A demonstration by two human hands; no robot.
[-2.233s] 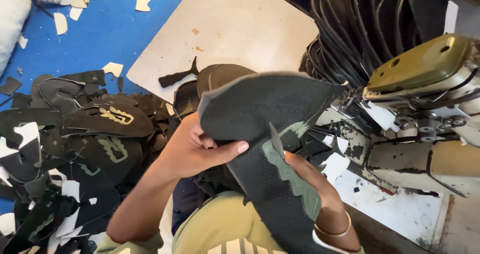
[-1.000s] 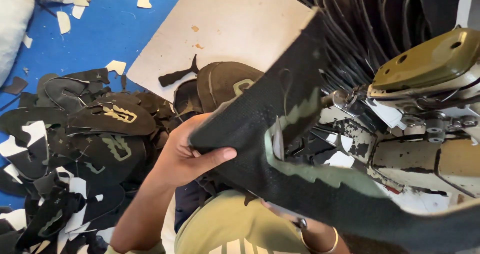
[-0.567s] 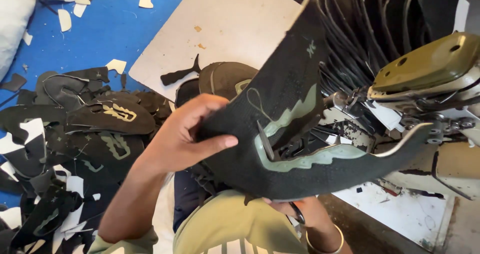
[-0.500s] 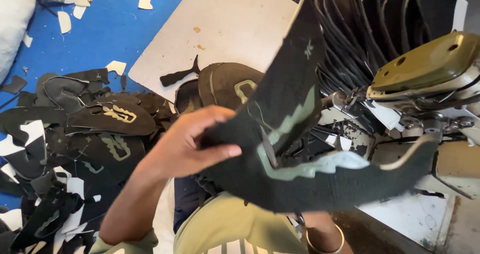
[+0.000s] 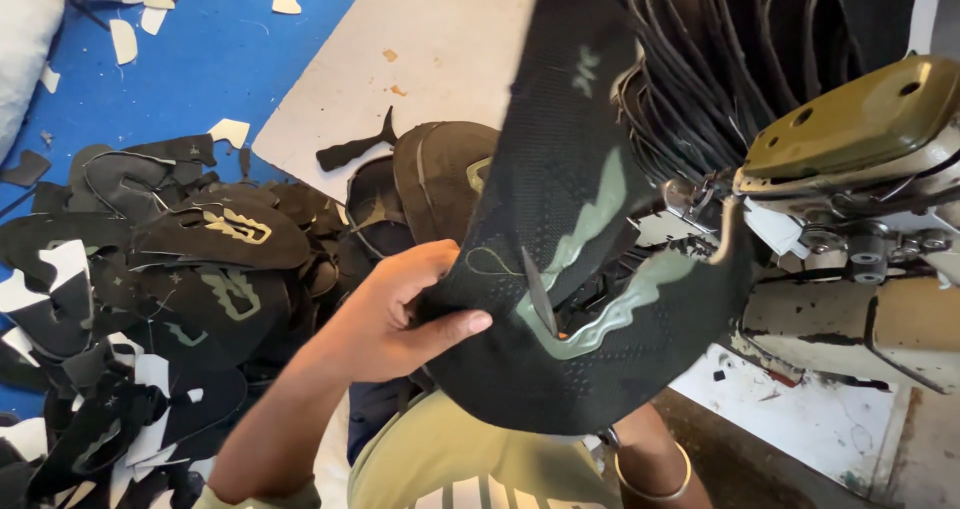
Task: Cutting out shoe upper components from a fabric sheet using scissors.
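Observation:
I hold up a black knit shoe upper with pale green wavy trim, bent into a curve in front of me. My left hand pinches its left edge, thumb on top. My right wrist, wearing a thin bangle, reaches up under the upper, and the hand itself is hidden behind the fabric. The upper's right end curls up close to the head of an olive-green sewing machine.
A heap of black cut shoe pieces with pale logos lies at the left on a blue floor. A pale board carries a stack of dark uppers. Bundled black pieces hang behind the machine. White scraps litter the far left.
The upper was flat in both hands, then got turned and lifted upright. Its right end has since curled up toward the machine. My left hand keeps its grip on the edge.

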